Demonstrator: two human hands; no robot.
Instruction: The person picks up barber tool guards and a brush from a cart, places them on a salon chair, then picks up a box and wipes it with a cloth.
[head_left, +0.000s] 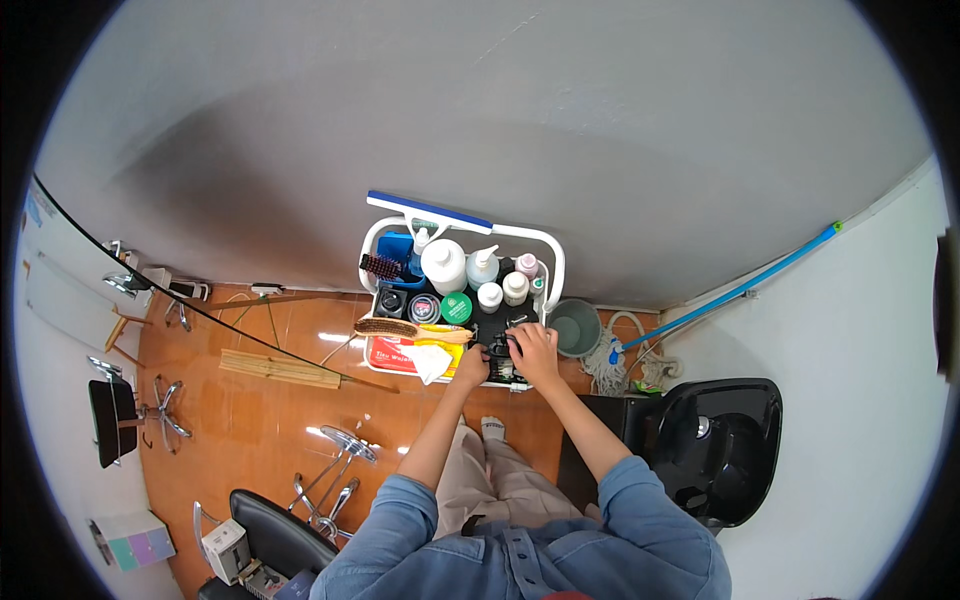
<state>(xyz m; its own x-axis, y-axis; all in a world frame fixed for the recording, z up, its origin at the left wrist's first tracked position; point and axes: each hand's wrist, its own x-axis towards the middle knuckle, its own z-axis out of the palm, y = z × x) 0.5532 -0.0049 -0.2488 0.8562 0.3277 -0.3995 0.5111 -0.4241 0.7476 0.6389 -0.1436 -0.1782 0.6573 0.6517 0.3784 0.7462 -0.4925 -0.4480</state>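
Before me stands a white-rimmed salon trolley (559, 259) with a crowded black top. My left hand (472, 366) is at its near edge, fingers curled by small black items (499, 346). From the right, my right hand (534, 352) reaches over those same items with bent fingers. Whether either hand grips one is too small to tell. A wooden-handled bristle brush (412, 330) lies left of my hands, across a red and yellow tissue pack (394, 354) with a white tissue (430, 361) sticking out. Behind are a green-lidded jar (456, 307), a large white bottle (444, 266) and a pump bottle (482, 266).
A blue-edged squeegee (429, 210) rests across the trolley's back rim, against the grey wall (480, 112). To the right are a grey bucket (575, 328), a blue-handled mop (727, 292) and a black shampoo basin (720, 450). A chrome-based stool (349, 442) stands left.
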